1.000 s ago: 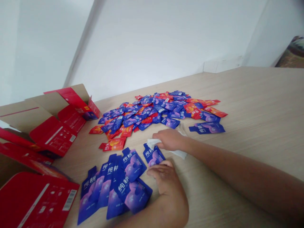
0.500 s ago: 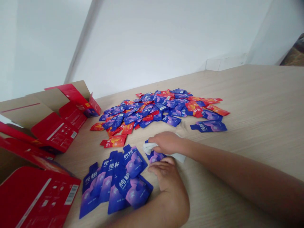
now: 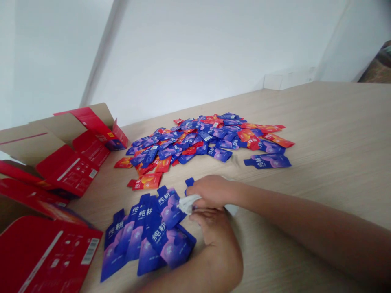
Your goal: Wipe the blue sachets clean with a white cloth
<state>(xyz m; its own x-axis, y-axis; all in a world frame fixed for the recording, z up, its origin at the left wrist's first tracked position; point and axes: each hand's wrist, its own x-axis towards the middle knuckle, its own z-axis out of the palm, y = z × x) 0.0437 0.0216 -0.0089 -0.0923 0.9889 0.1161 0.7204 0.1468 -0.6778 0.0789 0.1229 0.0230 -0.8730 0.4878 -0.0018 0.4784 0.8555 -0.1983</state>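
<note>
My right hand (image 3: 210, 192) is closed round a white wipe (image 3: 188, 203) and presses it onto a blue sachet (image 3: 190, 182). Only the sachet's tabbed top shows; hands and wipe cover the rest. At its lower end, my left hand (image 3: 211, 224) has its bent fingers together, gripping the edge against the table. Just left of both hands, several blue-purple sachets (image 3: 169, 244) lie face up in an overlapping group. A single blue sachet (image 3: 269, 161) lies apart on the right.
Beyond my hands spreads a heap of blue and orange-red sachets (image 3: 189, 140). Open red cartons (image 3: 73, 171) stand along the left side, one with a large red flap (image 3: 45, 252) near me. A white box (image 3: 287, 79) stands at the back by the wall.
My right hand has moved the wipe down the sachet towards my left fingers, uncovering its tabbed top. My left hand stays almost in place.
</note>
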